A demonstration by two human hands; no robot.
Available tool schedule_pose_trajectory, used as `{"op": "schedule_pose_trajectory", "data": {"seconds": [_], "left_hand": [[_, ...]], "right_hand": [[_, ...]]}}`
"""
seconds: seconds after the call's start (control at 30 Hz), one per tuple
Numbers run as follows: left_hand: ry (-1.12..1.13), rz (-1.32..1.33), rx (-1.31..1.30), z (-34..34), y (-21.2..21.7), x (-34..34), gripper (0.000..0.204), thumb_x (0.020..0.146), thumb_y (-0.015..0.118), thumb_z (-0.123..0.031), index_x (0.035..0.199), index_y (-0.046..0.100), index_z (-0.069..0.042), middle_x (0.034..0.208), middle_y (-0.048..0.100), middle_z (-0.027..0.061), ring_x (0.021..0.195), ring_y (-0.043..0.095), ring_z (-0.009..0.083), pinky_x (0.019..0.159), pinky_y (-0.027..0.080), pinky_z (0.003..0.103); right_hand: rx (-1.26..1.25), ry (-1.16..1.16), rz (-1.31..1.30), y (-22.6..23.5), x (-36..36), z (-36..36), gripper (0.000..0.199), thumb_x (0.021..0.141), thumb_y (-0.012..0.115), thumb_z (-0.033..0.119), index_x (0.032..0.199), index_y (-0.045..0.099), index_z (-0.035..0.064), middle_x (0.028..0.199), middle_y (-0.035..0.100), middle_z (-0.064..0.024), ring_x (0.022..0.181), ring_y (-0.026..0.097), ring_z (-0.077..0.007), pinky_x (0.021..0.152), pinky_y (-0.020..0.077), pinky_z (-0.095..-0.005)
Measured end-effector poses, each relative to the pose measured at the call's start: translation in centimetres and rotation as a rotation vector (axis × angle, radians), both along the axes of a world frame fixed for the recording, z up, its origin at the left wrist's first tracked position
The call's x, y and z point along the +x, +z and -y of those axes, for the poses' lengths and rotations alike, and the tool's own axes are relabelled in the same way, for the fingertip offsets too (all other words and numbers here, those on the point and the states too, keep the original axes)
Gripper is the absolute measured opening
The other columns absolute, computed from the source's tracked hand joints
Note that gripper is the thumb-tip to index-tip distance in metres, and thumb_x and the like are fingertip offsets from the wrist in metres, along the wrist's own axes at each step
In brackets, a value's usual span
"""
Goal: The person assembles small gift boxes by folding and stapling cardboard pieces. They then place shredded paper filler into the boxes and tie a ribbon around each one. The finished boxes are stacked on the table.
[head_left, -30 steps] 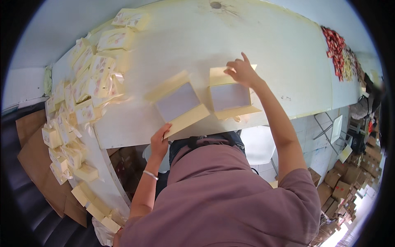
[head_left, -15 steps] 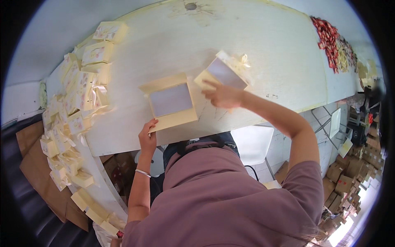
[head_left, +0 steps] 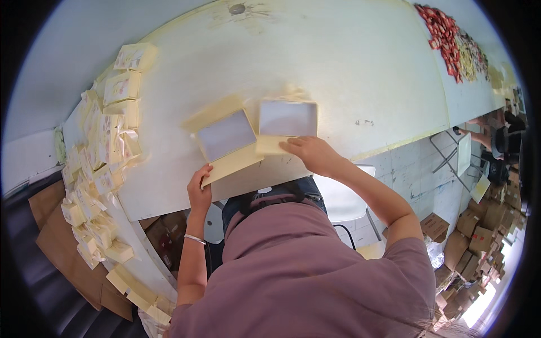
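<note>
Two cream gift boxes lie side by side on the white table, their flaps spread and pale grey-white insides facing up. My left hand (head_left: pixel 199 187) pinches the near flap of the left gift box (head_left: pixel 234 164), which sits tilted, its right side rising away from me. On the near flap of the right gift box (head_left: pixel 288 119), my right hand (head_left: pixel 313 153) is closed at the edge, fingers curled over it. The boxes nearly touch at their facing sides. A blurred cream part, perhaps a ribbon, shows behind the right box.
Many cream boxes with printed lids and ribbons (head_left: pixel 115 121) are piled along the table's left side. Red small packets (head_left: pixel 442 36) lie at the far right of the white table (head_left: pixel 360 73). A white chair (head_left: pixel 344 197) stands at the near edge. Cardboard cartons (head_left: pixel 479 239) are stacked at right.
The right box has turned nearly square and come closer to the left box, with my right hand now at its near flap. The left box has tilted slightly; my left hand keeps hold of it.
</note>
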State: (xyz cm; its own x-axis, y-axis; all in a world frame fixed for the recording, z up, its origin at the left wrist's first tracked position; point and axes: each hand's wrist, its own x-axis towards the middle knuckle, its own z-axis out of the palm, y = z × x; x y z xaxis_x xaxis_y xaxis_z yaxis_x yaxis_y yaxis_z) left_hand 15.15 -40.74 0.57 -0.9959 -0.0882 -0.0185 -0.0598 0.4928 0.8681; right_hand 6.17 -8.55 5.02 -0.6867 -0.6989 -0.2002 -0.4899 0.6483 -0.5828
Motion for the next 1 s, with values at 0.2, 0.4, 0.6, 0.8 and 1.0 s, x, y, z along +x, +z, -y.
{"op": "schedule_pose_trajectory", "data": {"seconds": [0.2, 0.4, 0.6, 0.8, 1.0], "left_hand": [[-0.132, 0.091, -0.068, -1.2, 1.1, 1.4, 0.026, 0.067, 0.045, 0.014, 0.085, 0.046, -0.004, 0.104, 0.059, 0.0149, 0.105, 0.054, 0.032, 0.088, 0.042, 0.037], [-0.013, -0.189, -0.314, 1.2, 8.5, -1.9, 0.023, 0.073, 0.044, 0.008, 0.092, 0.054, 0.0, 0.097, 0.058, 0.0165, 0.092, 0.056, 0.0306, 0.083, 0.043, 0.035], [-0.453, -0.056, -0.392, -8.2, 10.5, -17.0, 0.022, 0.081, 0.051, -0.004, 0.102, 0.056, -0.002, 0.103, 0.057, 0.0112, 0.097, 0.054, 0.0254, 0.086, 0.04, 0.033], [-0.815, 0.303, -0.658, -15.6, 2.6, -24.7, 0.032, 0.08, 0.048, -0.004, 0.111, 0.054, -0.007, 0.11, 0.055, 0.0111, 0.104, 0.05, 0.0279, 0.085, 0.042, 0.037], [-0.981, 0.49, -0.305, -17.6, -3.6, -25.8, 0.034, 0.08, 0.051, -0.01, 0.114, 0.052, -0.008, 0.111, 0.055, 0.0103, 0.102, 0.051, 0.0251, 0.086, 0.042, 0.034]], "right_hand": [[-0.204, -0.009, -0.031, 1.7, 0.4, -1.9, 0.029, 0.076, 0.054, 0.0, 0.104, 0.053, 0.0055, 0.094, 0.059, -0.0105, 0.086, 0.056, -0.0296, 0.074, 0.0455, -0.0361], [-0.665, -0.897, 0.146, 2.4, -6.4, -8.2, 0.023, 0.083, 0.056, 0.017, 0.093, 0.059, -0.0028, 0.085, 0.061, -0.0102, 0.08, 0.058, -0.0181, 0.074, 0.0449, -0.0273], [0.183, -0.631, 0.593, -0.8, -13.7, -3.1, 0.057, 0.079, 0.053, 0.052, 0.079, 0.063, -0.0037, 0.071, 0.06, -0.0111, 0.07, 0.056, -0.018, 0.063, 0.0443, -0.0291], [0.325, -0.212, 0.481, -5.0, -15.2, 0.4, 0.027, 0.076, 0.055, 0.028, 0.078, 0.066, 0.0035, 0.077, 0.063, -0.0104, 0.074, 0.059, -0.0244, 0.064, 0.045, -0.0344], [-0.324, -0.277, 0.673, -9.1, -15.0, -4.5, 0.015, 0.078, 0.055, 0.011, 0.085, 0.066, 0.0041, 0.078, 0.062, -0.006, 0.07, 0.056, -0.0208, 0.065, 0.0445, -0.0343]]}}
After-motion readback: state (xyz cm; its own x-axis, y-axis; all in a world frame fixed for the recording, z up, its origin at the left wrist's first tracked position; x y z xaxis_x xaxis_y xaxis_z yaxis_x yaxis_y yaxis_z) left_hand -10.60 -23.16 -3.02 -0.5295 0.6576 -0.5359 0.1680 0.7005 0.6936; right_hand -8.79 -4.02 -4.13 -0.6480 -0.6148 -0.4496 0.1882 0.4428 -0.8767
